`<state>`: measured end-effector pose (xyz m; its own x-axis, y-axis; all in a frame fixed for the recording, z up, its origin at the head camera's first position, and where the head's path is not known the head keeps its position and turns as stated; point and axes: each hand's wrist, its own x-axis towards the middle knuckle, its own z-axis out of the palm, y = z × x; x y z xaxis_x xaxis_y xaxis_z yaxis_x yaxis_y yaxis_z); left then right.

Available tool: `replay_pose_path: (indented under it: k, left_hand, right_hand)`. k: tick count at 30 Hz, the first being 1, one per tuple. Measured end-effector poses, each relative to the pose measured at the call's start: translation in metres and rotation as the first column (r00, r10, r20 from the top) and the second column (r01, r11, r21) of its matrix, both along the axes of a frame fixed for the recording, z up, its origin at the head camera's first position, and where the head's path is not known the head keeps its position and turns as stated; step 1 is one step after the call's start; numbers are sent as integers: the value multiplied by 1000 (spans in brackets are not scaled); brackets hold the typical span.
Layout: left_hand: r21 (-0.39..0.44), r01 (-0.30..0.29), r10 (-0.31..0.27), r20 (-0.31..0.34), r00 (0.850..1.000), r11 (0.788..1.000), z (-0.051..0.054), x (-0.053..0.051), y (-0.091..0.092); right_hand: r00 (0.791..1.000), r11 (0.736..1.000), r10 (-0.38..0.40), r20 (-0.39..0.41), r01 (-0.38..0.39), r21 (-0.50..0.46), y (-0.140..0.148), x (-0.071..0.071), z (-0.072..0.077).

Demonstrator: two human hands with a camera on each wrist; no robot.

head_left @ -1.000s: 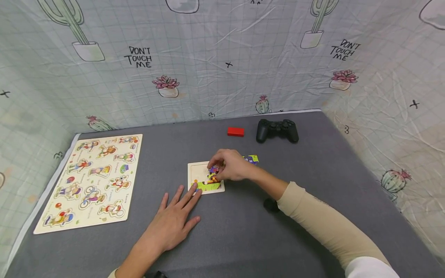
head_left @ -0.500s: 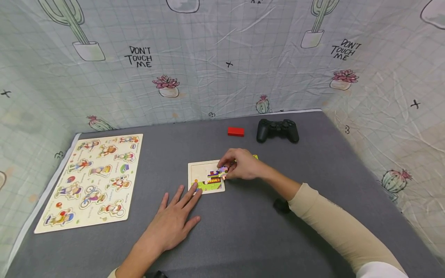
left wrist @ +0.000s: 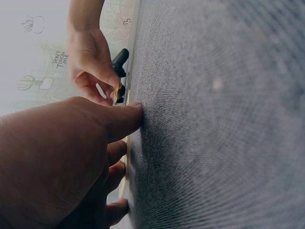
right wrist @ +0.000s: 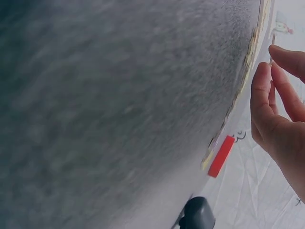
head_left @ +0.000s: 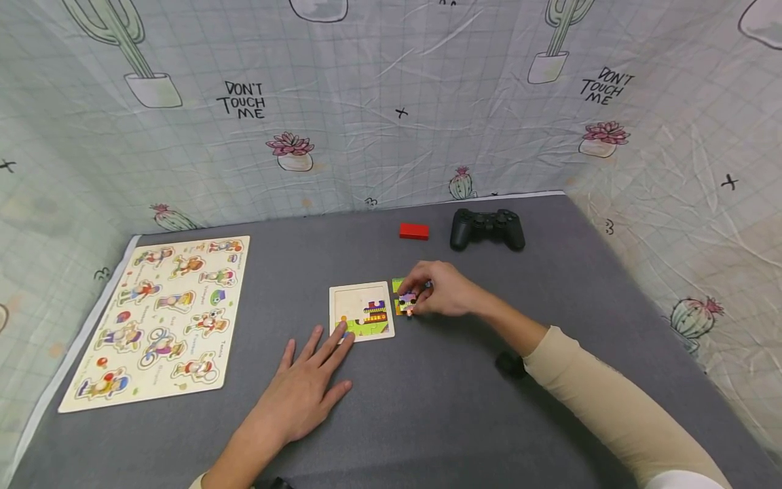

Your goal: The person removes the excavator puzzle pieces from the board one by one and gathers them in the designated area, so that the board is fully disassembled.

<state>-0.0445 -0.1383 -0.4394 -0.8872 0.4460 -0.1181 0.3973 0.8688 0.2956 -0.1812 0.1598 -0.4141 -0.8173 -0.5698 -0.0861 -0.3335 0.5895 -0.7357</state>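
A small wooden puzzle tray (head_left: 351, 296) lies mid-table, with joined colourful pieces along its bottom and right side. Fingertips of the left hand (head_left: 305, 390) rest on the tray's lower left corner, fingers spread. The right hand (head_left: 449, 291) pinches a purple puzzle piece (head_left: 406, 299) just right of the tray, above other loose pieces (head_left: 398, 285) partly hidden by that hand. In the right wrist view the piece (right wrist: 272, 52) shows edge-on between thumb and fingers of the right hand (right wrist: 281, 109), raised off the table.
A large wooden board (head_left: 165, 312) with cartoon figures lies at the left. Behind the tray are a red block (head_left: 414, 231) and a black game controller (head_left: 487, 229). A patterned cloth (head_left: 366, 102) hangs at the back and sides.
The right hand has moved right with the pinched piece, from over the tray to beside it, uncovering the joined pieces in the tray. The left hand has stayed where it was.
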Motion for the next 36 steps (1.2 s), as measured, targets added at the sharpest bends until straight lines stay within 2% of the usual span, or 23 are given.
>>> replay_pose_path:
  k: [15,26,36]
  left_hand:
    - [3,1,-1,-8,1000,1000,-1,1,-2]
    - [9,4,-4,-11,1000,1000,-2,1,-1]
    - [14,4,-4,-16,1000,1000,-1,0,-1]
  right_hand:
    - [1000,999,-28,1,28,38,23,3,-2]
    - [998,994,-28,-47,33,102,25,4,-4]
    - [995,992,-29,-91,40,121,23,5,-5]
